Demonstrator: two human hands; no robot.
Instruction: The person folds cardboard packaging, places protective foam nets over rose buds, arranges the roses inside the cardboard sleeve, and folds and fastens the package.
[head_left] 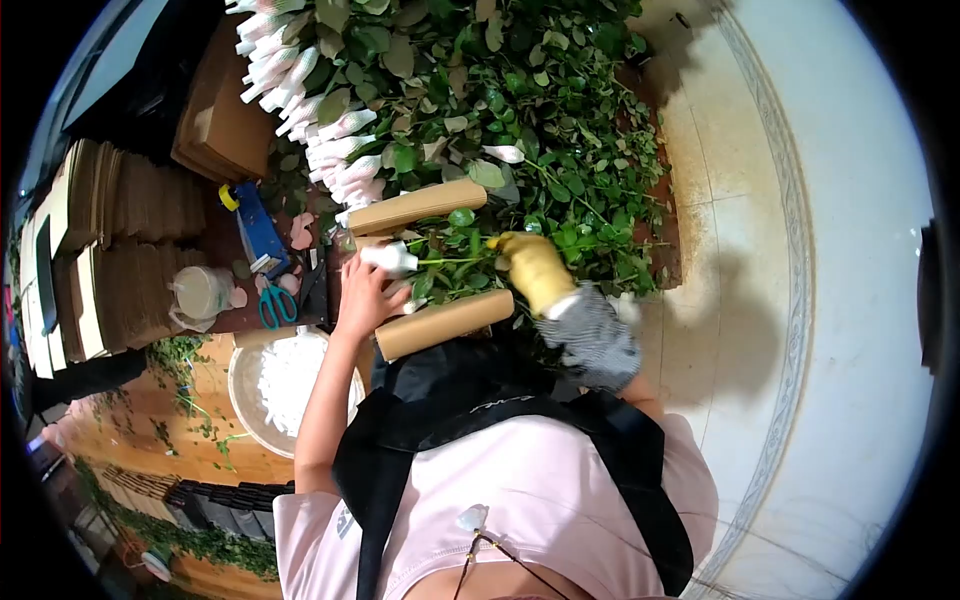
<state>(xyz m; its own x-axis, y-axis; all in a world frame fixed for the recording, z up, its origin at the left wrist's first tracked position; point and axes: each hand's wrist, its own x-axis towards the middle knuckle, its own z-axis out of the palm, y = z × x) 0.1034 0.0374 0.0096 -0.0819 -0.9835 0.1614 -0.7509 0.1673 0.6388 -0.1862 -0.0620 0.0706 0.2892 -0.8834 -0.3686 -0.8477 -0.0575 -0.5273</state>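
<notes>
A rose [390,257] with its head in a white foam sleeve lies across the gap between two cardboard edges, its green stem running to the right. My left hand [366,298] is bare, with fingers and thumb spread beside the sleeved head. In a yellow glove, my right hand [535,272] is closed around the leafy stem. Below the stem, a rolled brown cardboard edge [445,325] is nearest my body; the other cardboard edge [418,207] lies beyond it. Part of another white sleeve shows by my left thumb.
Many sleeved roses [345,150] and their leafy stems [560,110] are piled ahead. Leftward are teal scissors [277,303], a blue tape dispenser [258,230], a plastic tub [200,292], stacked cardboard [130,195] and a basin [245,400] of white sleeves. Tiled floor [690,330] lies right.
</notes>
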